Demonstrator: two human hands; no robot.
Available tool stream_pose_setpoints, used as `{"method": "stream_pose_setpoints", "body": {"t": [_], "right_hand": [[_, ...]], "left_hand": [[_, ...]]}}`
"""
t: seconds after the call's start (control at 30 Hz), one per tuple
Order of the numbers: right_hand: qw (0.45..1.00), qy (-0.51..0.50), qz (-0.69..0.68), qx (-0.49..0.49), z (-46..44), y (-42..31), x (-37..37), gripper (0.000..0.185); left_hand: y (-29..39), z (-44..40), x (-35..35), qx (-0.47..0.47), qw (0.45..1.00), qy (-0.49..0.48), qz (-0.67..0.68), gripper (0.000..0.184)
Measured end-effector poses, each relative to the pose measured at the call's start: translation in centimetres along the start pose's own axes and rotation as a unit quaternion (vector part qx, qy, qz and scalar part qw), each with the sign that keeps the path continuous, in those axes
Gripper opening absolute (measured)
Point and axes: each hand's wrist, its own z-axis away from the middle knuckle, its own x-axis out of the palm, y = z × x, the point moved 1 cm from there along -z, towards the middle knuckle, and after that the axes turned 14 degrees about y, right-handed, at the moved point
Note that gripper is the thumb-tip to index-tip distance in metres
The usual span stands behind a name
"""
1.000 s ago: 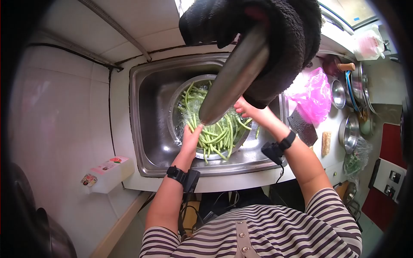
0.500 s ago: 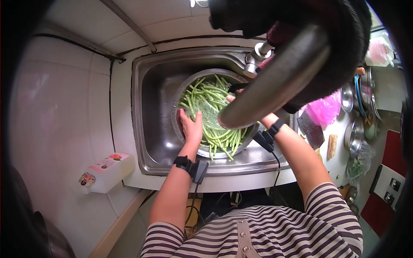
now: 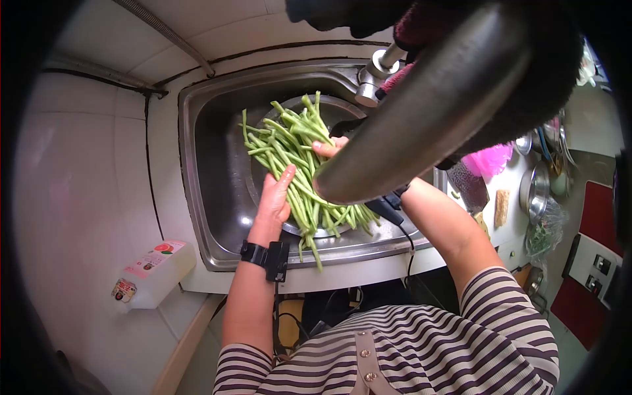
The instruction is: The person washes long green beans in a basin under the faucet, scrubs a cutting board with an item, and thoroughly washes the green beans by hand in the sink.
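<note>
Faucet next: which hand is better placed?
Likely the right hand: its visible fingers are nearer the faucet than the left hand. Both hold green beans, so it would need freeing first.

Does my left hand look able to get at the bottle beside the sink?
Probably, once free: your left hand holds green beans. Only the sink edge seems to separate it from the bottle.

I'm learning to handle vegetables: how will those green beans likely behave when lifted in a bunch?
The green beans look glossy, so they may be slippery. Loose ends stick out past the left hand and right hand, so some could slide free. Most bend only gently, suggesting springiness.
</note>
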Motion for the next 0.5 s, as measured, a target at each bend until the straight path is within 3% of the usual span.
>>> {"method": "stream_pose_setpoints", "body": {"t": [0.1, 0.17, 0.23, 0.3, 0.37, 0.43, 0.47, 0.5], "right_hand": [[0.989, -0.037, -0.001, -0.143, -1.2, 1.9, -3.8, 0.052], [0.966, 0.002, 0.12, -0.231, -1.6, 3.1, -5.2, 0.054], [0.9, 0.071, 0.295, -0.314, -1.5, 3.9, -6.1, 0.058], [0.756, 0.193, 0.551, -0.296, 0.1, 5.0, -7.1, 0.061], [0.77, 0.222, 0.532, -0.274, 1.8, 6.9, -7.4, 0.086], [0.826, 0.219, 0.499, -0.145, 3.1, 8.1, -7.3, 0.097], [0.832, 0.21, 0.466, -0.215, 2.3, 10.5, -8.2, 0.101], [0.845, 0.207, 0.461, -0.175, 3.1, 9.6, -7.5, 0.091]], "left_hand": [[1.4, 0.4, -1.0, 0.051, 0.995, 0.027, -0.079, 0.041], [1.8, 0.3, -1.5, 0.082, 0.99, 0.013, -0.115, 0.046], [1.9, 0.2, -1.6, 0.116, 0.977, 0.021, -0.175, 0.059], [0.1, -1.4, -2.7, 0.161, 0.962, 0.066, -0.212, 0.065], [-1.4, -1.8, -3.1, 0.163, 0.95, 0.09, -0.25, 0.068], [-2.3, -1.7, -3.1, 0.143, 0.934, 0.121, -0.303, 0.063], [-2.8, -1.8, -3.4, 0.131, 0.934, 0.121, -0.31, 0.06], [-2.8, -1.6, -3.0, 0.143, 0.926, 0.127, -0.325, 0.059]]}}
